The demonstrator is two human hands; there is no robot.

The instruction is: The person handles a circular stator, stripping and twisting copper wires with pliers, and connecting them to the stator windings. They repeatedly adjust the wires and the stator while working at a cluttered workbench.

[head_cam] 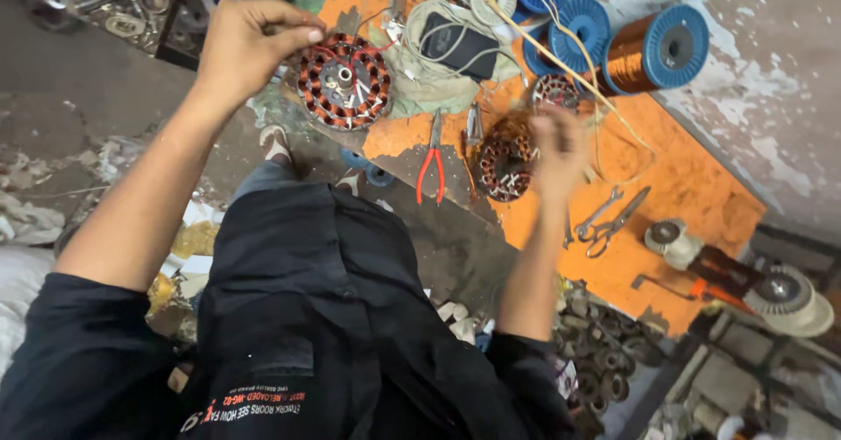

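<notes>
Head cam looking down: left hand (pixel 250 42) is raised with fingers pinched together on what looks like a thin wire, right at the edge of a round wound stator (pixel 343 81) with copper coils lying on the orange board (pixel 701 195). Right hand (pixel 556 147) is blurry, seems closed around a strand, can't tell for sure, and it sits just beside a second stator (pixel 504 160) that's lower down the board. The two hands are well apart. Red-handled pliers (pixel 431 167) lie between the two stators. Copper wire spool (pixel 657 50) with blue ends sits up top right, scissors (pixel 618 223) lie to the right of the right hand
</notes>
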